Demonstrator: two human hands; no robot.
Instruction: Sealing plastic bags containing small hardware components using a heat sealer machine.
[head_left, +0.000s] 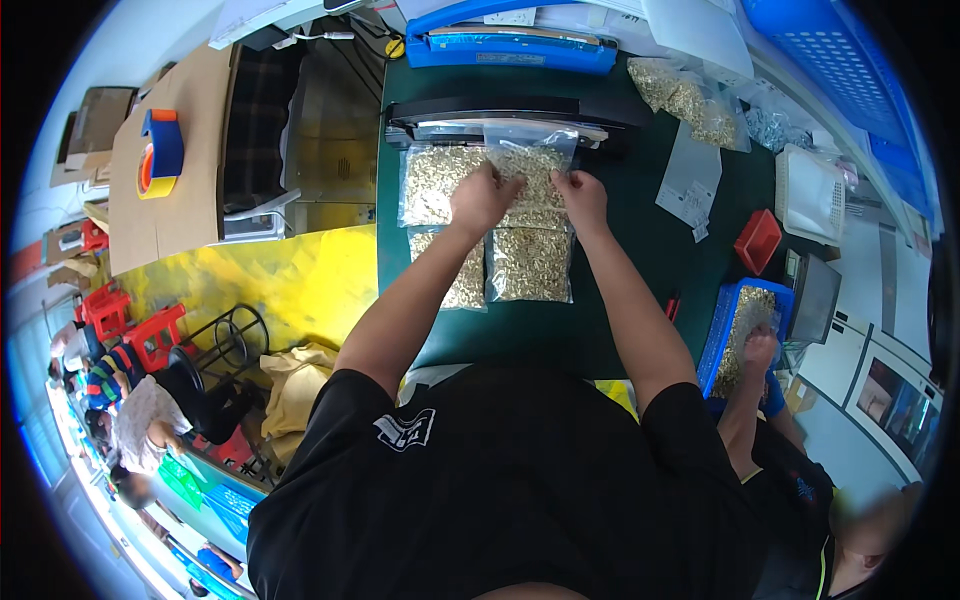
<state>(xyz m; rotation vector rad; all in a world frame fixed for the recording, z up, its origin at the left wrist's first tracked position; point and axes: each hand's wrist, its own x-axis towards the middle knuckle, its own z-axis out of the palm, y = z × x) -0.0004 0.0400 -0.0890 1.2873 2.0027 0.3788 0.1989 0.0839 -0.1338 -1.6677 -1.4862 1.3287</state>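
My left hand and my right hand each pinch one side of a clear plastic bag filled with small gold-coloured pieces. Its open-looking upper end lies against a long black bar-shaped device, probably a bag sealer. Beside it, partly under my left hand, lies another filled bag. Nearer to me, two more filled bags, a left one and a right one, rest flat on the dark green table. The exact kind of the small pieces is too fine to tell.
A long blue device stands behind. Filled bags, a red tray and a white basket lie at right. A co-worker's hand is over a blue bin of gold pieces. A cardboard box stands left.
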